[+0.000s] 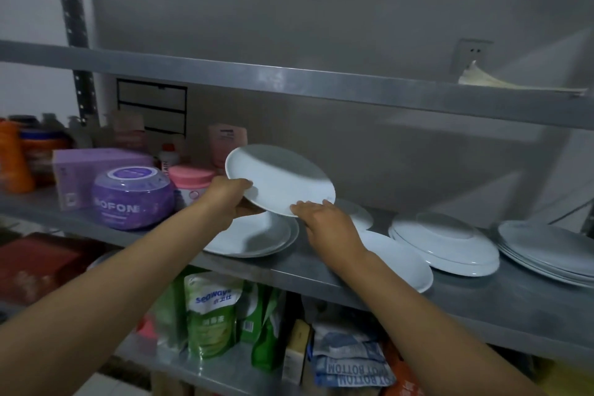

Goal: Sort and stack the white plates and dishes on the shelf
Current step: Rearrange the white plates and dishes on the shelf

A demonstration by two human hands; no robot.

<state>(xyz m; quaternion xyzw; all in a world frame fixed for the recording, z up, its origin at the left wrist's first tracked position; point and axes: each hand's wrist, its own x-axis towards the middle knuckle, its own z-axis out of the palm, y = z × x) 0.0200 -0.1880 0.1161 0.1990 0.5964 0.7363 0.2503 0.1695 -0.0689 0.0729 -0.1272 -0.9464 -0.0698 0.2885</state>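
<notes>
A: Status? The white plate (279, 180) is tilted in the air above the small stack (254, 236) on the shelf (321, 270).

B: Left hand (229, 194) pinches its rim, thumb on top; right hand (324, 219) has straight fingers on the near edge — level it, centre it, lower gently.

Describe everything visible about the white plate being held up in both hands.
The raised plate is round, plain white and glossy, looking like ceramic or melamine, with a shallow well and a shadow across its upper part. It is tilted, face toward the camera, above a stack of white plates on the metal shelf. The left hand grips its lower left rim; the right hand touches its lower edge.
</notes>
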